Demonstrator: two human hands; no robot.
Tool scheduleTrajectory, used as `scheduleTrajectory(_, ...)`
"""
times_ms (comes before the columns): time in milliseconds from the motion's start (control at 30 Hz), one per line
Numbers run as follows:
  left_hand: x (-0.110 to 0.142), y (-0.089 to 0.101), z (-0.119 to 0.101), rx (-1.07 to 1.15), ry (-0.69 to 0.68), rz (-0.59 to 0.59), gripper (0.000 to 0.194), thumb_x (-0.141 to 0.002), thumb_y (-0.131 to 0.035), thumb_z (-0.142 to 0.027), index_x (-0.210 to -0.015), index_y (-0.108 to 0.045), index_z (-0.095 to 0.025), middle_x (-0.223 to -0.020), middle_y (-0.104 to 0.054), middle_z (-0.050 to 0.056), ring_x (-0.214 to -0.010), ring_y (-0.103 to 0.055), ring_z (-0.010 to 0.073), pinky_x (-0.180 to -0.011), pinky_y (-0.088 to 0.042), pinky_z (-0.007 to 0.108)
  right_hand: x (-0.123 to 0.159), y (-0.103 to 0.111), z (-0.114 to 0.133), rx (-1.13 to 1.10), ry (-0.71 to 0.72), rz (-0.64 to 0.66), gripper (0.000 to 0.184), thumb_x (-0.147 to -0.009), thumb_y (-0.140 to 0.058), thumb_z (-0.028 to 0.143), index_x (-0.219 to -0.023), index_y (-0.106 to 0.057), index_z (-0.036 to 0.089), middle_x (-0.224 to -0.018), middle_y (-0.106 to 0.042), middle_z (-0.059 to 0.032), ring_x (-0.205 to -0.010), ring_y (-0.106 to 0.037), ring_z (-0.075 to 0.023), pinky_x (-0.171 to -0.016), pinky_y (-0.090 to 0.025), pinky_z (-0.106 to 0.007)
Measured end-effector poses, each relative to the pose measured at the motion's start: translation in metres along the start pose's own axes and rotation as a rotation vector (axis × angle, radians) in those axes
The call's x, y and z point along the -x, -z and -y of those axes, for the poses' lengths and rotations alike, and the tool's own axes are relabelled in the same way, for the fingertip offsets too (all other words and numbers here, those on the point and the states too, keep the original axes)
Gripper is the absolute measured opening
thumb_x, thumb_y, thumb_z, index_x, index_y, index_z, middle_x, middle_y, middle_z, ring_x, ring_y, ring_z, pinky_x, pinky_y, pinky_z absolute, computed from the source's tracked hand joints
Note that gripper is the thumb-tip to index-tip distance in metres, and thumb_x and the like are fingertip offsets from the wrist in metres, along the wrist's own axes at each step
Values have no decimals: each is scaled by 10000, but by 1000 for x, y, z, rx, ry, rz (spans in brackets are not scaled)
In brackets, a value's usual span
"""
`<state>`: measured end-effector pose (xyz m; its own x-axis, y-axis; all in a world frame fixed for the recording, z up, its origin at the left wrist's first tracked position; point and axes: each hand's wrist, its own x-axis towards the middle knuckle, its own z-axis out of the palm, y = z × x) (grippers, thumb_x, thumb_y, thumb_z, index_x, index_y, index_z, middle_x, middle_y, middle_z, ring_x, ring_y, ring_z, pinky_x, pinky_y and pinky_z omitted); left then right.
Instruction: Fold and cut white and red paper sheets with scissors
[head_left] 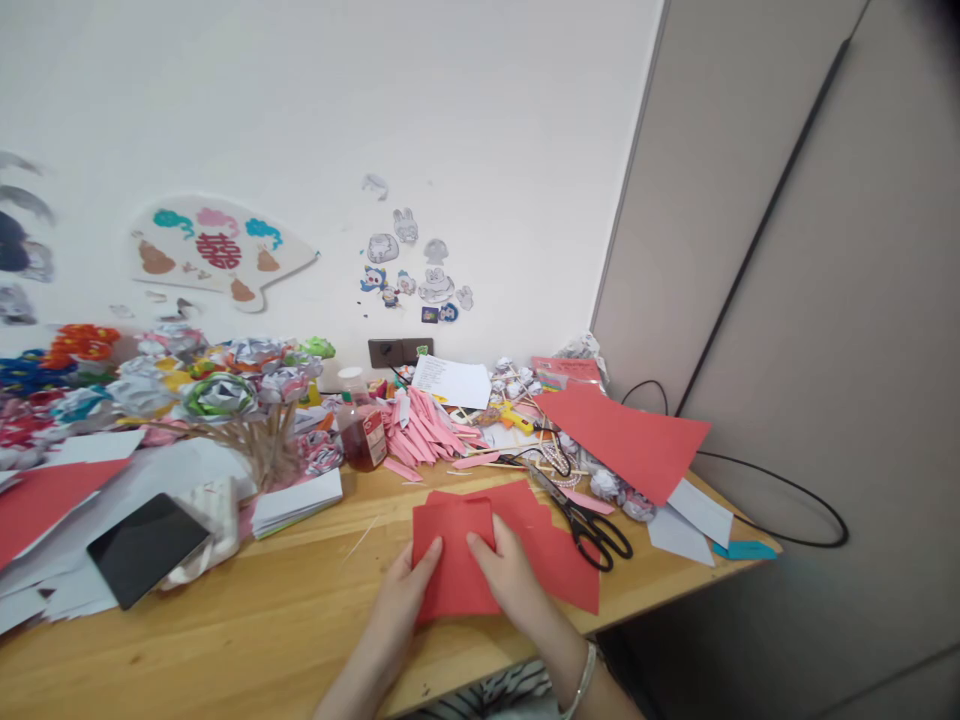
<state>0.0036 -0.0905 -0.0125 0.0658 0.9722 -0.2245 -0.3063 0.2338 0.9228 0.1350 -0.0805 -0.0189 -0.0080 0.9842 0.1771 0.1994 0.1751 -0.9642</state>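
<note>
A small stack of red paper (454,575) is held upright between both my hands, just above the table's near edge. My left hand (403,588) grips its left side, the thumb lying on the front face. On the right side my right hand (504,578) has its thumb across the paper as well; the fingers of both hands are hidden behind it. More red paper sheets (559,560) lie on the table behind and to the right. Black-handled scissors (589,525) rest partly on those sheets, to the right of my right hand.
Paper flowers (217,395), a dark tablet (148,548) and folded white paper (296,503) are on the left. Behind my hands stand a bottle (360,435) and pink paper strips (424,430). A yellow glue gun (517,417) and a large red sheet (626,435) lie right.
</note>
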Motion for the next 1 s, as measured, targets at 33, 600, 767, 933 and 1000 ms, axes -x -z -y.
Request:
scheduleTrajectory(33,-2,-1,4,-43,-56,-11,508,-648,-643,-454,-1029,-570,-127,-972,-684,132,-898,-631,279,-773,-495,391,1,-1,1,154,6,-25,278,-803,-455,253,-1005,-575,104,-942,-650,-132,-883,-584,-237,-786,-437,-340)
scheduleTrajectory(600,11,-11,13,-282,-216,-160,564,-644,-504,-642,-931,-605,-167,-1066,-649,114,-1034,-567,249,-875,-442,317,17,-2,26,219,99,194,423,-879,-352,354,-1237,-449,150,-866,-657,-96,-771,-618,-200,-643,-457,-288)
scheduleTrajectory(767,13,-15,9,-213,-56,4,563,-680,-456,-647,-875,-580,-134,-481,-632,22,-369,-534,154,-386,-407,247,7,3,16,-42,57,178,276,-797,-499,398,-880,-605,157,-551,-547,24,-439,-482,-100,-428,-367,-203)
scheduleTrajectory(933,15,-19,8,-177,-72,65,500,-711,-475,-596,-862,-570,-129,-451,-616,11,-385,-533,141,-392,-388,220,6,6,20,-198,9,144,267,-715,-594,408,-691,-556,145,-546,-490,37,-454,-443,-81,-417,-334,-184)
scheduleTrajectory(1000,15,-18,7,-199,-91,47,486,-706,-492,-586,-867,-572,-135,-497,-638,15,-424,-552,143,-420,-409,220,6,4,19,-285,-43,148,299,-696,-603,438,-707,-544,145,-544,-481,44,-417,-418,-74,-384,-308,-182)
